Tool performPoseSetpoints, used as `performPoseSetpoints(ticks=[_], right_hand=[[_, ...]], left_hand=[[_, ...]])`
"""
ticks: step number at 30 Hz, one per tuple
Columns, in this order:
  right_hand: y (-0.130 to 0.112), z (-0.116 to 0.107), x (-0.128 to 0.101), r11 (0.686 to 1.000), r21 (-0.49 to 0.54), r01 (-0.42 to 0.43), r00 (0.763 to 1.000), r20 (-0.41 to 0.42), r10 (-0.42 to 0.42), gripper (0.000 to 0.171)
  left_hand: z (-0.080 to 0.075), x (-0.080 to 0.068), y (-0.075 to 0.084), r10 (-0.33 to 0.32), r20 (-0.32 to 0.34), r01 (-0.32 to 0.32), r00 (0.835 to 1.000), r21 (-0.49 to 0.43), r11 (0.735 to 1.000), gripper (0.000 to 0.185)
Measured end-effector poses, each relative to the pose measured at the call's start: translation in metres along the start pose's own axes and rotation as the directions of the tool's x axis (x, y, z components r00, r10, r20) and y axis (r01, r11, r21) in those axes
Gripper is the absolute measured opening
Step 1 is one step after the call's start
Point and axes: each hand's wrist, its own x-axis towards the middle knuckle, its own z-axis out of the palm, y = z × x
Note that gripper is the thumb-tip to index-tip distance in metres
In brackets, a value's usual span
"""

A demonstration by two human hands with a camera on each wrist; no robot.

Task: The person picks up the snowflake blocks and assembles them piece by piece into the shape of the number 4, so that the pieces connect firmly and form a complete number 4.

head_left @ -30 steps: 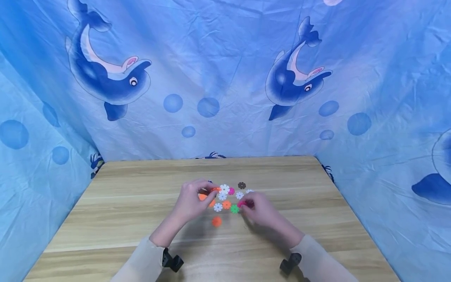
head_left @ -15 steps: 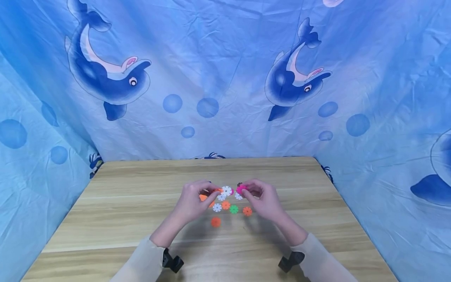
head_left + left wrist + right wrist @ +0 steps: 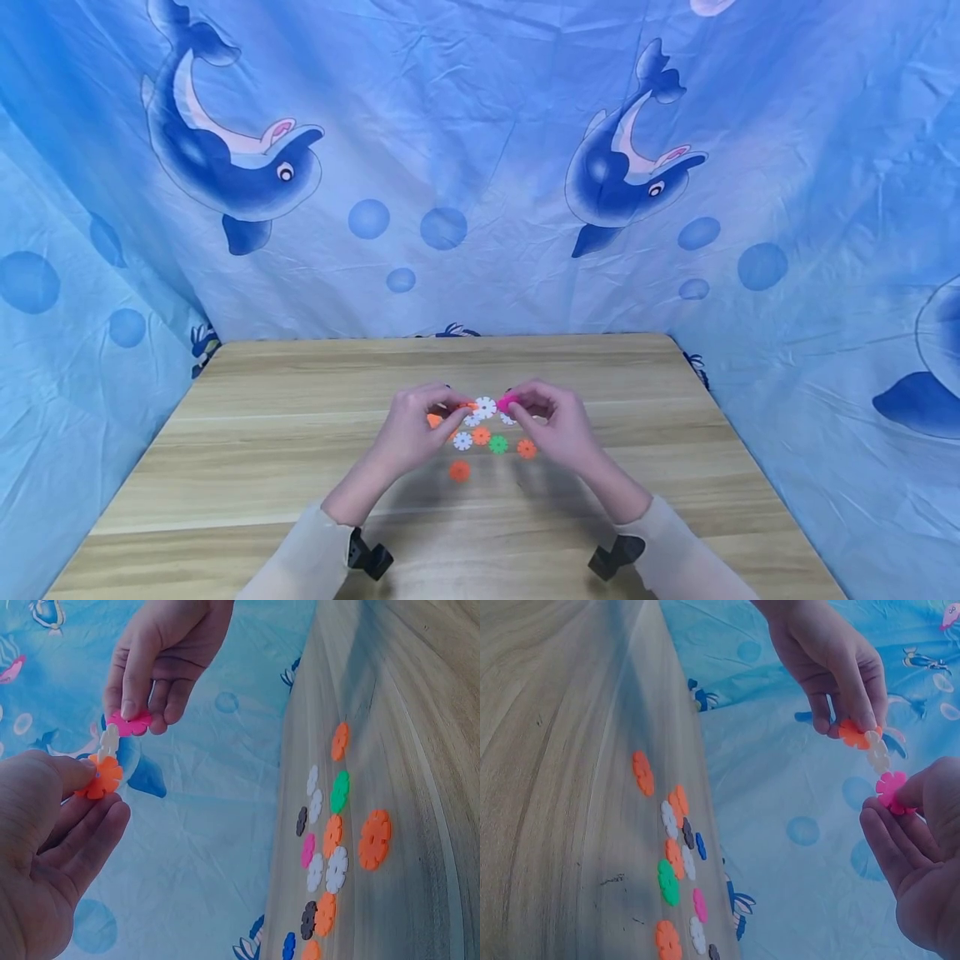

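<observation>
Since a second ago, our right hand has lifted from the loose pieces and carried the pink snowflake disc up beside the joined pair. We hold that disc pinched between thumb and fingertips, just short of the white disc. The white disc is slotted into the orange disc, which our left hand pinches above the wooden table. We judge the step in hand to be joining a third piece. The next move calls for aligning a notch of the pink disc with a notch of the white disc, then pressing. Spare discs lie on the table beneath both hands.
</observation>
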Motion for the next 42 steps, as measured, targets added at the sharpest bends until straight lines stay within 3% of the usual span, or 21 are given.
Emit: performPoseSetpoints(ticks=[16,23,31,36,42], right_hand=[[-0.002,0.000,-0.003,0.986,-0.121,0.113,0.993,0.034,-0.109,0.014],[-0.010,-0.006,0.000,0.971,-0.142,0.192,0.981,0.029,-0.190,0.013],[-0.016,-0.010,0.003,0.955,-0.175,0.238,0.971,0.035,-0.236,0.014],[-0.016,-0.008,0.002,0.965,-0.160,0.208,0.978,0.015,-0.208,0.013],[-0.013,-0.006,0.003,0.967,-0.140,0.214,0.976,-0.005,-0.217,0.012]], left_hand=[[0.005,-0.002,-0.001,0.037,0.006,-0.037,0.999,-0.021,0.999,0.009],[0.005,0.000,0.003,0.079,-0.071,-0.082,0.994,-0.028,0.996,0.007],[0.008,0.002,0.003,0.135,-0.102,-0.140,0.986,-0.040,0.989,0.009],[0.011,0.000,0.004,0.114,-0.127,-0.121,0.985,-0.050,0.991,0.010],[0.013,-0.001,0.007,0.040,-0.141,-0.055,0.989,-0.102,0.993,0.015]])
